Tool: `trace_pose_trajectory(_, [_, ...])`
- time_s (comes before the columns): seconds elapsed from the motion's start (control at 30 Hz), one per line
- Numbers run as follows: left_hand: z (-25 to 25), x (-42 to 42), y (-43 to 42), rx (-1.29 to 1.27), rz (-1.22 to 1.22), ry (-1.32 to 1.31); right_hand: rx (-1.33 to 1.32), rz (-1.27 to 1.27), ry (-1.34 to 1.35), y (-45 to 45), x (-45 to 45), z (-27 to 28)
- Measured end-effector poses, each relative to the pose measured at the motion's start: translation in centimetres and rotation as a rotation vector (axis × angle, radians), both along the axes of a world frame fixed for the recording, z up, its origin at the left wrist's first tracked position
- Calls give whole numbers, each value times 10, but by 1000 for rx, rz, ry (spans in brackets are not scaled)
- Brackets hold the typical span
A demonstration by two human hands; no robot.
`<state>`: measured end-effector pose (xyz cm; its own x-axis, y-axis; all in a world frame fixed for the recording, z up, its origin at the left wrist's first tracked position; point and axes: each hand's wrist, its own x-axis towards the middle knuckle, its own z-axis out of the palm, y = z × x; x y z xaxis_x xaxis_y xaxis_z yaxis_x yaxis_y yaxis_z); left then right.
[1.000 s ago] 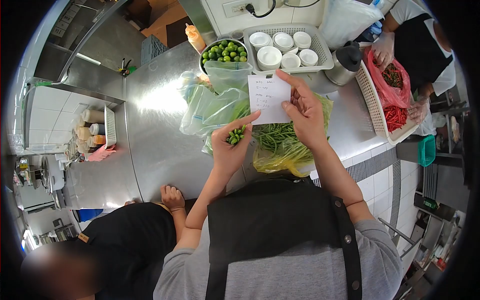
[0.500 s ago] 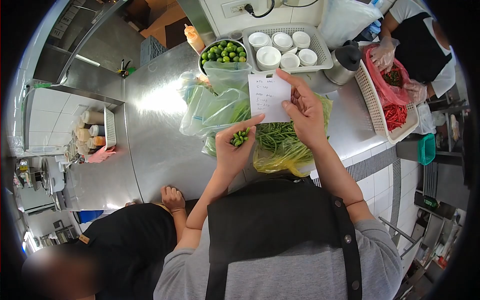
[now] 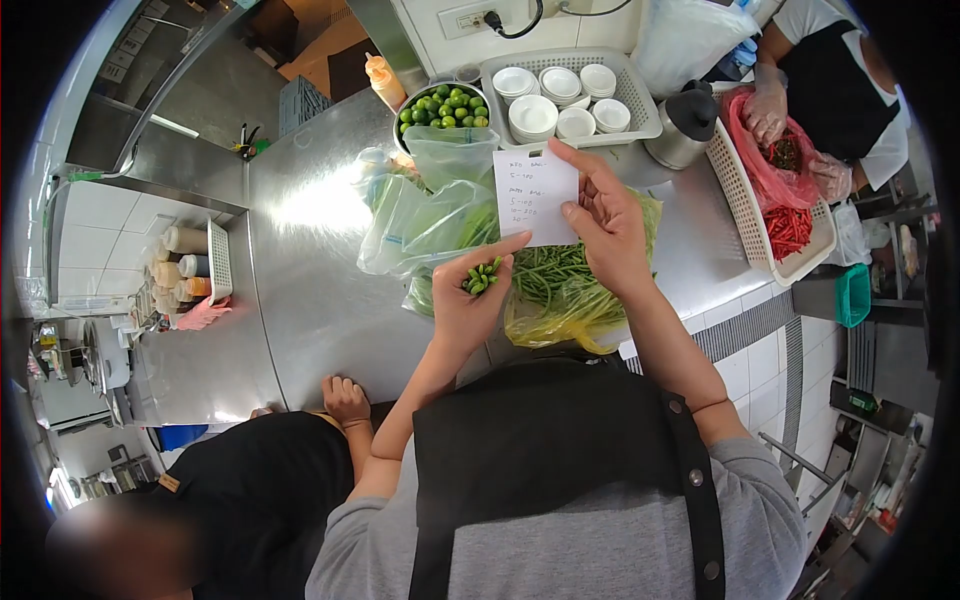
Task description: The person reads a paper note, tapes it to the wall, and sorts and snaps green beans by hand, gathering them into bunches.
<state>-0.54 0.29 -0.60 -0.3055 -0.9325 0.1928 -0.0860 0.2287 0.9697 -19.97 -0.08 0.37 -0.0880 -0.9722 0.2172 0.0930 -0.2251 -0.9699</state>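
My left hand [image 3: 468, 300] is closed around a small bunch of green beans [image 3: 482, 276], their ends showing between thumb and fingers; its index fingertip is at the note's lower edge. Between the thumb and fingers of my right hand [image 3: 607, 225] is a white paper note [image 3: 536, 198] with handwriting on it. Below the note, long green beans [image 3: 550, 275] lie in an open yellow plastic bag [image 3: 560, 325]. Clear plastic bags [image 3: 425, 225] with greens inside lie to the left, partly behind my left hand.
A bowl of green citrus [image 3: 443, 107], a basket [image 3: 640, 132] of white dishes and a metal jug [image 3: 685, 125] stand behind. At right, a co-worker's gloved hand [image 3: 766, 112] is in a red bag [image 3: 738, 105] of chilies. Another person's hand [image 3: 346, 398] rests at the counter's front edge.
My left hand has shifted slightly right and down with the beans. The note has stayed nearly in place. The co-worker's gloved hands have moved over the red bag.
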Motion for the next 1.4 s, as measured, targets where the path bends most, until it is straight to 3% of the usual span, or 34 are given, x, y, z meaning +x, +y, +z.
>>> trace_pose_trajectory(1.13, [-1,21,-12,79,94,-61,-36,-51,-5,-4,3,-2])
trace_pose_trajectory(1.33, [-4,35,-20,87,221,22,-21,-40,-2,-2,1,-7])
trace_pose_trajectory(1.4, [2,31,-18,216,211,125,-24,-34,-16,-3,4,-5])
